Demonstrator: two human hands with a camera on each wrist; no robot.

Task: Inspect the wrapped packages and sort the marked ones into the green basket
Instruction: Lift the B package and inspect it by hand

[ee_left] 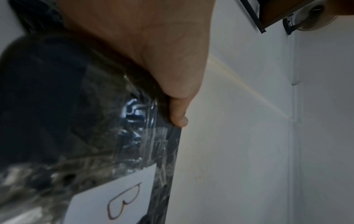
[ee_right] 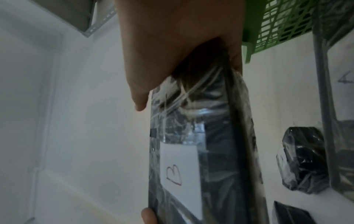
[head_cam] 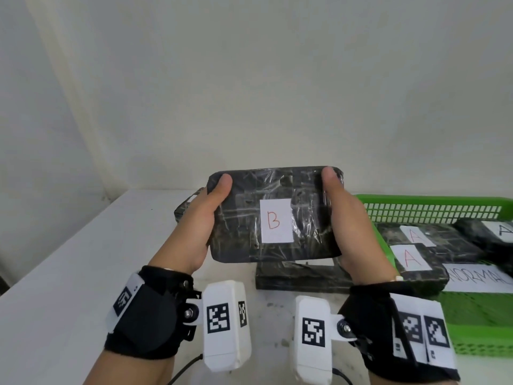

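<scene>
Inspection step: we hold the B-labelled package (head_cam: 274, 215) upright above the surface, left hand (head_cam: 204, 220) and right hand (head_cam: 351, 226) each grasping an end. Green basket (head_cam: 433, 208) at right holds A-labelled ones; next, judge B's marking.

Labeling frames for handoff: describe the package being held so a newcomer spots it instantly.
Left of the green basket, above the white table, the left hand and right hand grip a dark plastic-wrapped package by its ends. Its white label reads B in red; the basket's labels read A.
</scene>
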